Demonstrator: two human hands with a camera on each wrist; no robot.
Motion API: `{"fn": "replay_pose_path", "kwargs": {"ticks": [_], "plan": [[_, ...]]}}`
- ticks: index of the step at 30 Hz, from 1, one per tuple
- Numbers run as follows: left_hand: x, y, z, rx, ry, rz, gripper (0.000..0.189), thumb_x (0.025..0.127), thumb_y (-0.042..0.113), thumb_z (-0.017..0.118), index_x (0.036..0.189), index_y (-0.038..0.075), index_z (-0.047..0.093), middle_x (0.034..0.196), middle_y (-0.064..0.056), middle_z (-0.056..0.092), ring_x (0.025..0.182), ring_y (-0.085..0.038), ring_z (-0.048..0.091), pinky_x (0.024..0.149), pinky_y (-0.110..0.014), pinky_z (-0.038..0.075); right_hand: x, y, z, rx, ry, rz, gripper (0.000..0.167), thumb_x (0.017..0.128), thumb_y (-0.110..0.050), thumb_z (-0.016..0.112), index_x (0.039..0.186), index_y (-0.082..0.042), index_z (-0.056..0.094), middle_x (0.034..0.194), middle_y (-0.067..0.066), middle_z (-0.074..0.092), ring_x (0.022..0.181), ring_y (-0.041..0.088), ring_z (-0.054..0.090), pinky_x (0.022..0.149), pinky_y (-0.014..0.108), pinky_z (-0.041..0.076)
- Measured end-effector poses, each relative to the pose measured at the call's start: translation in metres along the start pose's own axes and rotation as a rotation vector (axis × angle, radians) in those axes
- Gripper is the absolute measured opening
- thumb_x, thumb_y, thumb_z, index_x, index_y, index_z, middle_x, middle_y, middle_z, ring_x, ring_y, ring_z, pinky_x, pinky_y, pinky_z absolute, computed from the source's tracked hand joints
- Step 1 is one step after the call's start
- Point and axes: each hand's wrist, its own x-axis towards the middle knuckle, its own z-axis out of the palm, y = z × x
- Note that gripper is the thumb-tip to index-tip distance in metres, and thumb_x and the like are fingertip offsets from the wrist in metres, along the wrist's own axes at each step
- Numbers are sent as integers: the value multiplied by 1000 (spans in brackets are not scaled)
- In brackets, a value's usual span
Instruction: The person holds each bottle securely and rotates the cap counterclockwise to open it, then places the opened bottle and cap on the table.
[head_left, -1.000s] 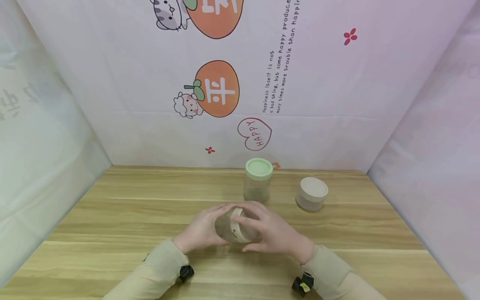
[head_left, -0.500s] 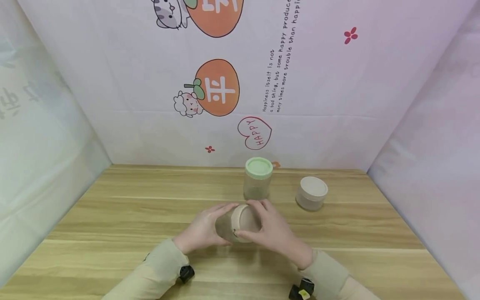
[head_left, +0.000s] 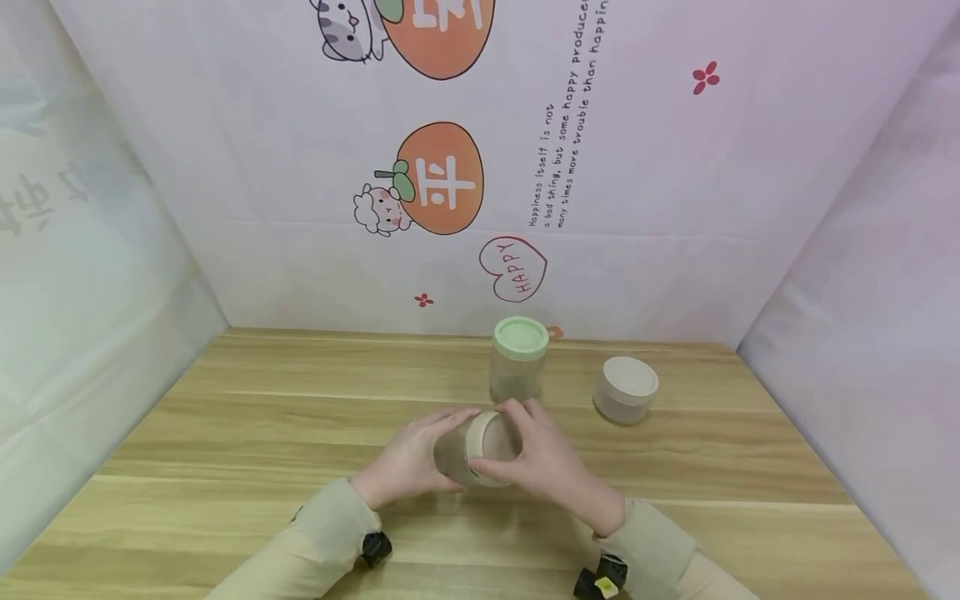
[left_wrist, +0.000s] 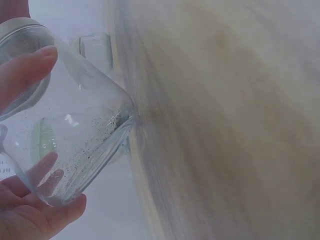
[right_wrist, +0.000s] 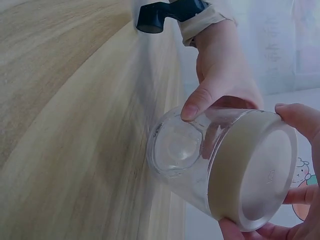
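Observation:
A clear glass jar (head_left: 452, 457) with a beige lid (head_left: 501, 447) lies tilted between my hands, its lid facing right. My left hand (head_left: 405, 463) holds the jar's glass body, thumb and fingers on opposite sides. At the other end, my right hand (head_left: 553, 467) grips the lid's rim with thumb and fingers, as the lid (right_wrist: 267, 172) in the right wrist view also shows. The lid sits on the jar's mouth. Small specks or droplets show near the jar's base (left_wrist: 95, 150) in the left wrist view. Whether the base touches the table cannot be made out.
Behind the hands stands a taller clear jar (head_left: 517, 367) with a light green lid. Right of it is a low clear jar (head_left: 626, 392) with a whitish lid. The wooden table (head_left: 247, 433) ends at a printed white backdrop (head_left: 637, 167), with white sheets on both sides.
My right hand's fingers have moved from lying across the lid to gripping its rim, uncovering the lid's face. My left hand keeps its hold on the jar. The head view has shifted slightly.

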Motion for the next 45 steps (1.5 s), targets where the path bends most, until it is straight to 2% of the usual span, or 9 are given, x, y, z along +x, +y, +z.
{"fn": "replay_pose_path", "kwargs": {"ticks": [12, 21, 29, 36, 45], "plan": [[-1, 1, 1, 2, 0, -23, 99, 55, 25, 91, 142, 22, 43, 134, -9, 55, 118, -30, 56, 94, -48, 50, 1, 1, -1, 14, 4, -37, 61, 65, -44, 83, 110, -13, 56, 95, 7, 52, 82, 16, 52, 68, 32, 49], [-1, 3, 0, 7, -11, -45, 98, 56, 23, 91, 141, 22, 44, 134, -10, 54, 117, -31, 56, 94, -48, 50, -2, 3, -3, -11, -11, -100, 68, 65, -41, 84, 118, -10, 56, 99, 8, 52, 86, 18, 53, 71, 34, 51], [0, 2, -1, 21, 1, -32, 98, 55, 24, 91, 141, 20, 44, 136, -9, 53, 119, -29, 55, 95, -47, 50, -1, 5, -5, -36, 5, -223, 72, 63, -36, 86, 122, -9, 56, 98, 5, 50, 88, 15, 52, 75, 34, 51], [-1, 2, -1, 20, 0, -37, 99, 55, 24, 91, 142, 18, 44, 137, -10, 53, 120, -30, 54, 97, -46, 48, 1, 8, -6, -60, 8, -325, 75, 60, -33, 89, 124, -9, 57, 108, 7, 53, 99, 20, 54, 82, 39, 52], [-1, 2, -1, 7, -7, -46, 97, 57, 24, 91, 141, 14, 44, 138, -9, 51, 122, -30, 53, 99, -48, 47, 2, 12, -8, -76, 28, -479, 79, 56, -28, 91, 126, -12, 58, 115, 7, 53, 108, 23, 51, 87, 41, 52]]}}
